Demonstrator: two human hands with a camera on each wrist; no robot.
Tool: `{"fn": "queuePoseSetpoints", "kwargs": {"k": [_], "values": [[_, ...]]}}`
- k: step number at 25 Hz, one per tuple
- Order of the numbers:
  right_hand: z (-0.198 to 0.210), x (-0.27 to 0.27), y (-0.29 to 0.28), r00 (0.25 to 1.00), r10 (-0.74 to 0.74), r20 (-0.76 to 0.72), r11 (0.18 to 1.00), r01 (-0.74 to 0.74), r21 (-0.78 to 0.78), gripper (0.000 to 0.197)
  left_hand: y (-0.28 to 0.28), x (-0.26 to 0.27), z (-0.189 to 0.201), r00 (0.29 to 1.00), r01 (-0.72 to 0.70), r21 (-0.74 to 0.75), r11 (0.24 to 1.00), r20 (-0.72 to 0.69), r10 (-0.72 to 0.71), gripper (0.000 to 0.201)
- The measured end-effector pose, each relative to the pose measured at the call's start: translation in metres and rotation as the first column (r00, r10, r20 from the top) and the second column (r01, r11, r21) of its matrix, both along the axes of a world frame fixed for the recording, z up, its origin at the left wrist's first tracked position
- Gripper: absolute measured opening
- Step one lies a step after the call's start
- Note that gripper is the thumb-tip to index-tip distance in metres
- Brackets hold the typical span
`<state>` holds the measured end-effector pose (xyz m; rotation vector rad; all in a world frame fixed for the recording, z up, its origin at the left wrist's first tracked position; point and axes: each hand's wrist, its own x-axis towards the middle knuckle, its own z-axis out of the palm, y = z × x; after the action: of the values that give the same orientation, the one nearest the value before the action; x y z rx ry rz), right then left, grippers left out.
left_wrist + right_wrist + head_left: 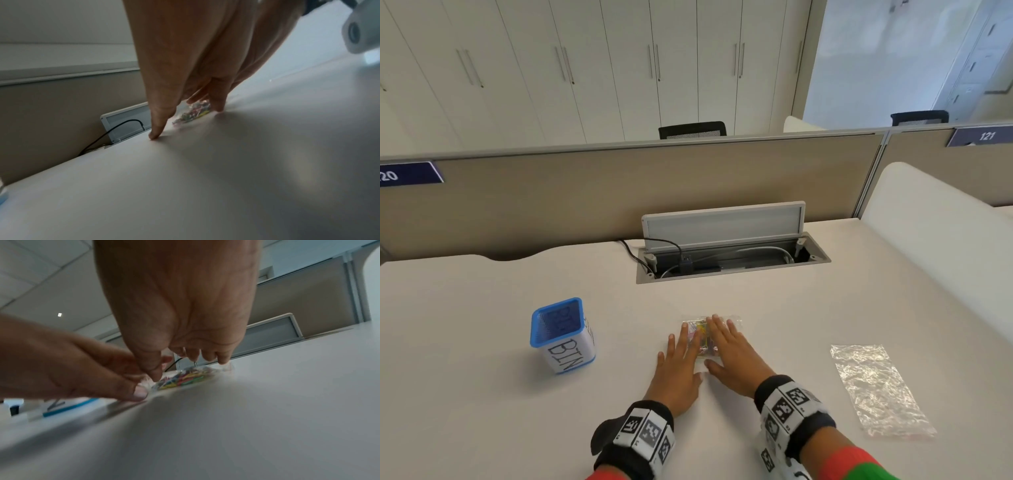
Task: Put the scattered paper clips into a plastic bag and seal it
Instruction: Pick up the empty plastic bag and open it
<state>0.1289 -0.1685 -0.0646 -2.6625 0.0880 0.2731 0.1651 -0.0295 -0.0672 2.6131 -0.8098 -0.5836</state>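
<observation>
A small clear plastic bag (734,322) filled with coloured paper clips (702,334) is shown lying flat on the white desk (482,428), just below the centre of the head view. The bag is pressed from above by both hands. The left hand (677,371) is laid flat with fingers straight and spread, its fingertips (153,135) touching the desk at the bag's left edge. The right hand (732,353) is likewise laid flat over the bag's right part, fingers extended, with the thumb (153,369) meeting the bag's near edge beside the left thumb. Nothing is gripped by either hand. In the right wrist view the clips (185,378) are seen through the plastic beneath the palm. A blue-rimmed container (561,334) labelled "BIN" is seen at centre left, and a second, crumpled clear bag (878,389) at lower right, well apart. An opened cable hatch (729,246) is set into the desk above the hands.
</observation>
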Motion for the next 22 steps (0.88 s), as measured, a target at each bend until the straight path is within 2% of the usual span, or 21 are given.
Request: {"fn": "queuePoseSetpoints", "kwargs": {"k": [2,6,10,12,14,18,22], "values": [[0.005,-0.018,-0.010,0.995,-0.068,0.069,0.997,0.066,0.029,0.070,0.013,-0.011,0.001,0.999,-0.033,-0.045,0.998,-0.041,0.031,0.074],[0.010,-0.063,-0.034,0.967,-0.239,0.086,0.965,0.246,-0.093,0.070,0.043,-0.039,-0.001,0.994,-0.056,0.007,0.998,-0.092,0.057,0.074],[0.007,-0.111,-0.056,0.858,-0.511,0.061,0.840,0.513,-0.178,0.061,0.058,-0.074,-0.002,0.995,-0.008,0.105,0.994,-0.093,0.018,0.072],[0.008,-0.129,-0.065,0.798,-0.601,0.049,0.767,0.593,-0.247,0.049,0.059,-0.090,0.001,0.997,0.004,0.129,0.992,-0.075,0.005,0.072],[0.010,-0.141,-0.070,0.761,-0.648,0.036,0.729,0.632,-0.262,0.044,0.055,-0.107,0.003,0.997,0.009,0.122,0.992,-0.071,0.000,0.071],[0.011,-0.157,-0.076,0.780,-0.620,0.077,0.769,0.625,-0.135,0.045,0.039,-0.144,0.012,0.995,-0.035,-0.051,0.998,-0.099,0.030,0.063],[0.011,-0.166,-0.072,0.788,-0.610,0.079,0.790,0.613,-0.014,0.046,0.024,-0.169,0.022,0.988,-0.121,-0.324,0.938,-0.133,0.081,0.045]]}}
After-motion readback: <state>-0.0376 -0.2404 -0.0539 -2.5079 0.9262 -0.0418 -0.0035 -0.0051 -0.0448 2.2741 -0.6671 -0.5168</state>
